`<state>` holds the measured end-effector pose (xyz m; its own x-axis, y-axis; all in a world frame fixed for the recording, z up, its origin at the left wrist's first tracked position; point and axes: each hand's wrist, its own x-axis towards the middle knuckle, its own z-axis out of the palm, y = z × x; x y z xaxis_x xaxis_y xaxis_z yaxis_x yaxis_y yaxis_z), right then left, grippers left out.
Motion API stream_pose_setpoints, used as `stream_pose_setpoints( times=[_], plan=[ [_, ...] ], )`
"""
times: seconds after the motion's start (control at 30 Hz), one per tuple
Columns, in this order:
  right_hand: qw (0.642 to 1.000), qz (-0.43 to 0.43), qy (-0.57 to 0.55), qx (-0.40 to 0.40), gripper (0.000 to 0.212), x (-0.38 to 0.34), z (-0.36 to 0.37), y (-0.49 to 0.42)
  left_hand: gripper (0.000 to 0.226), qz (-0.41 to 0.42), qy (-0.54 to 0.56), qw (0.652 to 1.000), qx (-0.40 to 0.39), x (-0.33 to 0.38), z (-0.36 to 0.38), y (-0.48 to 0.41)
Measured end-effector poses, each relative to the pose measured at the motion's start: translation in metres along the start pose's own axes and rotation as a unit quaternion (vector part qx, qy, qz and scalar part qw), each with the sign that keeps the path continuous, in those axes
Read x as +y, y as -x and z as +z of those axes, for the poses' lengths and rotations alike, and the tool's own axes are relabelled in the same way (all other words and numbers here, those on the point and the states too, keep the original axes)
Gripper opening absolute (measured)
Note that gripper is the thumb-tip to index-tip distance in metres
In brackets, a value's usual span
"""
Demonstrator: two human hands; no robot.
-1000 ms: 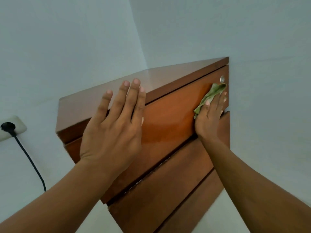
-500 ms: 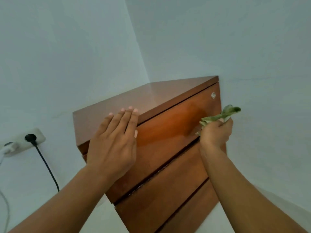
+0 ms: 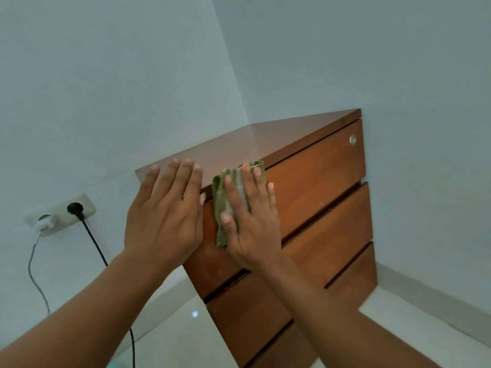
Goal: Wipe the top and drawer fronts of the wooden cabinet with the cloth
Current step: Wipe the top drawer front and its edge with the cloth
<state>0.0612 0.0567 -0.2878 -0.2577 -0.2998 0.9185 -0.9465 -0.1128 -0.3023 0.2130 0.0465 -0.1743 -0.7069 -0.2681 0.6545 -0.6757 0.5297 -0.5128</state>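
The wooden cabinet [image 3: 321, 181] stands in a room corner with three drawer fronts facing me and a small round lock at the top drawer's right. My right hand [image 3: 252, 224] lies flat with straight fingers on a green cloth [image 3: 221, 205], pressing it against the left part of the top drawer front, just below the top edge. My left hand [image 3: 164, 216] rests flat with straight fingers on the cabinet's upper left corner, right beside the cloth. Most of the cloth is hidden under my right palm.
A white wall socket [image 3: 59, 212] on the left wall holds a black plug [image 3: 75, 208] with a black cable running down, and a white adapter with a grey cable. Pale walls close in behind and to the right of the cabinet. Glossy white floor [image 3: 186, 335] lies below.
My right hand lifted the cloth bunched off the drawer's right end, then moved left and now presses it flat by my left hand. The view pulled back and down.
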Motion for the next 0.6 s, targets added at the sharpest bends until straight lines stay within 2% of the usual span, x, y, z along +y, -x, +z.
stream_pose_setpoints(
  times=[0.17,0.4,0.6],
  plan=[
    [0.992,0.107,-0.018,0.061,0.061,0.091,-0.014,-0.031,0.056,0.029,-0.017,0.999,-0.016,0.026,0.007,-0.034],
    [0.982,0.165,-0.023,0.090,0.059,0.228,-0.035,-0.067,0.061,0.007,-0.013,0.999,-0.044,0.047,0.018,-0.056],
    [0.957,0.263,-0.037,0.115,0.054,0.253,-0.045,-0.067,0.062,0.004,-0.017,0.999,-0.038,0.049,0.017,-0.054]
  ],
)
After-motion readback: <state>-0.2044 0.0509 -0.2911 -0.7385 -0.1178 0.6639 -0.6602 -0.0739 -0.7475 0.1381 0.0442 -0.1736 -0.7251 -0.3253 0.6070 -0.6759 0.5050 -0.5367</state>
